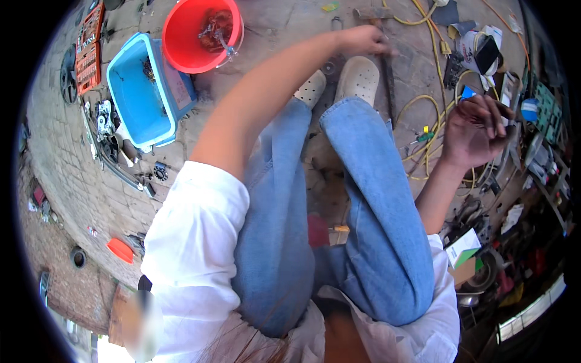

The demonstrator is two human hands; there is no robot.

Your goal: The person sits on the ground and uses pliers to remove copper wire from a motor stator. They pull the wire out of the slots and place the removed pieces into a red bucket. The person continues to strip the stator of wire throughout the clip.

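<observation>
My left hand (362,41) reaches out beyond my shoes, just over the handle of a hammer (388,85) lying on the paving. Motion smears its fingertips, and whether they pinch anything cannot be made out. Raised off to the right, my right hand (471,134) has its fingers loosely bent and apart, with dark stains on them. Nothing shows clearly in that hand. Below it run loops of yellow cord (437,112), and a green-handled screwdriver (423,137) lies beside them. A small metal ring (328,68) rests on the ground near my shoe (358,80).
A red bucket (175,45) holding brownish, tangled material stands ahead left, against a light blue bin (130,91). Further left are an orange tool case (89,66) and metal parts (105,118). Crowding the right side are a dark phone-like slab (487,55), a green board (548,112) and mixed scrap.
</observation>
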